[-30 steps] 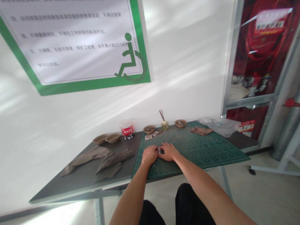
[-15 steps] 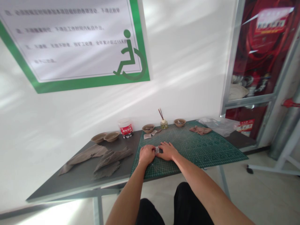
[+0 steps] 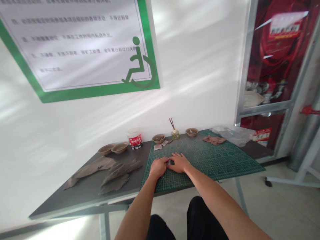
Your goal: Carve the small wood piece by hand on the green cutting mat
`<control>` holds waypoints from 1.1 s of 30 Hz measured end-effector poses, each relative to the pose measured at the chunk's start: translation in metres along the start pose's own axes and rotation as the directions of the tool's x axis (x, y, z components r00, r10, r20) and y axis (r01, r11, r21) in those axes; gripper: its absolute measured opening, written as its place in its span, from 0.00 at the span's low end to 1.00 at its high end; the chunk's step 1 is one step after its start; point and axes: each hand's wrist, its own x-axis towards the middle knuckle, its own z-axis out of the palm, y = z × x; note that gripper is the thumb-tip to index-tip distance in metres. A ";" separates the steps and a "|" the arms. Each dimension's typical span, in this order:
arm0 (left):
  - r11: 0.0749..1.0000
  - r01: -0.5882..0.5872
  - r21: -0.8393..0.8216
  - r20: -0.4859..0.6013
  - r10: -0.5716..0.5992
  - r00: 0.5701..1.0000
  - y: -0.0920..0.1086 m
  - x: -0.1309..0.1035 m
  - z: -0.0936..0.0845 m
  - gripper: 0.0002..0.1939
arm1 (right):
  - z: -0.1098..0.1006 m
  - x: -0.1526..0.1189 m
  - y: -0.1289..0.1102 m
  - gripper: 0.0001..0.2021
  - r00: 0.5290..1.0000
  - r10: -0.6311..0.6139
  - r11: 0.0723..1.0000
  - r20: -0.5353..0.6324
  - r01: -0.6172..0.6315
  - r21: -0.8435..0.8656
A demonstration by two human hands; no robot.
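Hands together on green cutting mat (image 3: 212, 160): left hand (image 3: 158, 166) and right hand (image 3: 180, 162) pinching small pale piece (image 3: 169, 162) between fingertips; brown slabs (image 3: 117, 170) left of left hand, untouched; bowls (image 3: 159, 137) beyond hands; progress unclear.

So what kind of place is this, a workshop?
Probably a small craft workshop in a workplace: a green gridded cutting mat on a grey table, rough brown bark-like slabs, shallow tan bowls, and a green-bordered notice board with a wheelchair symbol.
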 end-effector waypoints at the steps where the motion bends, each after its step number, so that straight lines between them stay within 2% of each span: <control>1: 1.000 -0.006 -0.004 0.001 0.006 1.000 0.001 0.000 -0.001 0.22 | 0.000 0.000 0.000 0.32 1.000 -0.001 1.000 -0.002 0.001 0.000; 5: 1.000 -0.012 -0.014 -0.036 0.011 0.999 0.003 -0.002 -0.005 0.22 | 0.000 0.000 0.000 0.32 1.000 -0.010 1.000 -0.003 0.010 0.005; 16: 0.989 0.144 0.028 -0.134 -0.139 0.981 0.004 -0.002 -0.002 0.19 | -0.002 -0.001 -0.001 0.33 1.000 -0.008 1.000 0.002 0.008 0.013; 22: 0.988 0.154 0.012 -0.135 -0.151 0.979 0.001 0.001 0.000 0.18 | -0.003 -0.001 -0.002 0.33 1.000 -0.004 1.000 -0.001 0.004 0.015; 28: 0.986 0.169 0.008 -0.190 -0.164 0.968 0.004 -0.001 -0.001 0.18 | -0.002 -0.001 -0.001 0.34 1.000 -0.012 1.000 -0.005 0.012 0.000; 30: 0.971 0.238 0.018 -0.274 -0.224 0.935 0.005 -0.004 -0.004 0.18 | -0.002 0.000 -0.001 0.34 1.000 -0.011 1.000 -0.004 0.011 0.000; 31: 0.954 0.300 0.019 -0.329 -0.277 0.903 0.006 -0.005 -0.005 0.18 | -0.001 0.000 0.000 0.34 1.000 -0.011 1.000 -0.003 0.011 0.001; 33: 0.900 0.436 0.009 -0.442 -0.387 0.809 0.007 -0.009 -0.007 0.18 | -0.001 0.000 0.000 0.34 1.000 -0.012 1.000 -0.001 0.012 0.002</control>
